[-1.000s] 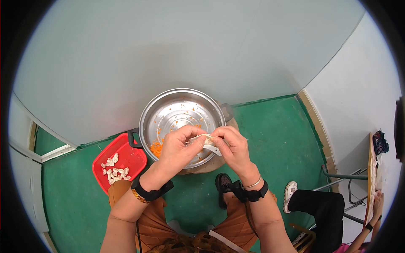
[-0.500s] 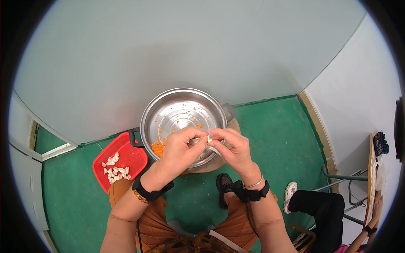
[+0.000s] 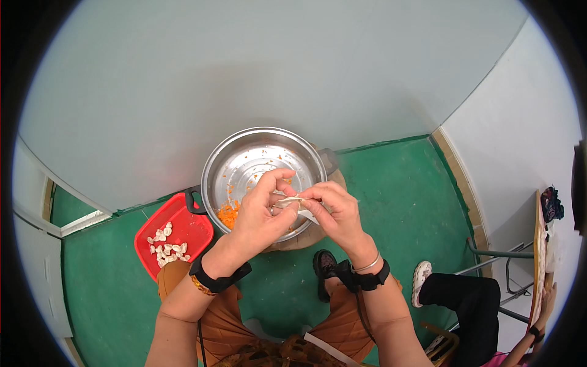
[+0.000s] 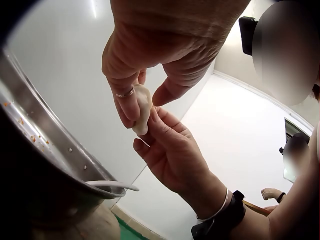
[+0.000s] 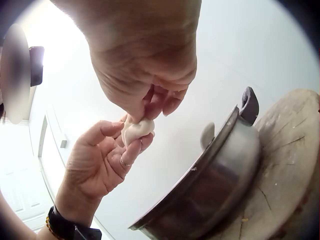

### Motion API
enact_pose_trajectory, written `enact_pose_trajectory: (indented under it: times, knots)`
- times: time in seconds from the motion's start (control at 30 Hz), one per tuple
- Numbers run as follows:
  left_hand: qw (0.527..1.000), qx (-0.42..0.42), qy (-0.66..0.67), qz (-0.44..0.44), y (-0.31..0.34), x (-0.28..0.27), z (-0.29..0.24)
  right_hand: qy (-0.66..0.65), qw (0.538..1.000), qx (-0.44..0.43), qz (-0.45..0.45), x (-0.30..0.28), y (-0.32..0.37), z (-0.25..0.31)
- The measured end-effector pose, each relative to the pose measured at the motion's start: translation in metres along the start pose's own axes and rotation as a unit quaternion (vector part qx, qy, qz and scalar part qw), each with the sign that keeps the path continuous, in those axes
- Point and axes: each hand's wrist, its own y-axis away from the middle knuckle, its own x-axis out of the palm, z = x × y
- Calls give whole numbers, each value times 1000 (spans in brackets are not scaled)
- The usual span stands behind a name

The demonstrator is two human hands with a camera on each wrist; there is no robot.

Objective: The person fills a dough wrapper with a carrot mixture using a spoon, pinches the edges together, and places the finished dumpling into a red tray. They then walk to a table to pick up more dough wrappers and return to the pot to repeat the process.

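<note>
A small pale dumpling [image 4: 142, 109] is held between both hands over the near side of a steel pot [image 3: 263, 176]. My left hand [image 3: 260, 214] cradles it with curled fingers, the ringed one along its side, while the index finger arches above. Thumb and fingertips of my right hand [image 3: 338, 214] pinch the dumpling's edge. In the right wrist view the folded dough [image 5: 137, 131] sits on the left fingers, partly hidden by the right fingertips. Shredded orange filling [image 3: 228, 216] lies at the pot's left side, with scraps scattered over the bottom.
Left of the pot, a red tray [image 3: 191, 226] holds several dumplings [image 3: 168, 252]. The pot stands on a wooden stump [image 5: 282, 175]; a white utensil handle [image 5: 207, 135] pokes over its rim. At right, another person's leg [image 3: 461, 306] extends near a table [image 3: 536, 257].
The left index finger has lifted off the dough and the left hand has opened somewhat around it. The right hand keeps pinching the dumpling. Pot and tray stay put.
</note>
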Motion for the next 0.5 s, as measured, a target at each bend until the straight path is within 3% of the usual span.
enact_pose_trajectory:
  times: [0.27, 0.5]
  knots:
    - [999, -7, 33, -24, 0, 2, 2, -3, 999, 21, -36, 1, 3, -5]
    - [999, 28, -17, -36, -6, -4, 17, -34, 997, 53, -55, 2, 4, -5]
